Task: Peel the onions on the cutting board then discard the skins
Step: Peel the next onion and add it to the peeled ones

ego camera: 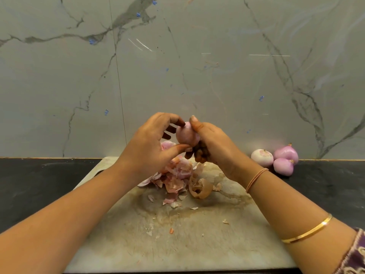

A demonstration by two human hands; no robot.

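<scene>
Dark surface (39, 184), board (197, 244): onion (186, 135) raised, tip up, pinched by left hand (146, 147), gripped by right hand (213, 147), over skins (177, 175).

This is a kitchen. A dark stone counter (39, 184) runs along a grey marble-patterned wall (217, 76). On it lies a stained cutting board (197, 244) heaped with onion skins (177, 175), and three peeled onions (280, 160) sit against the wall.
</scene>
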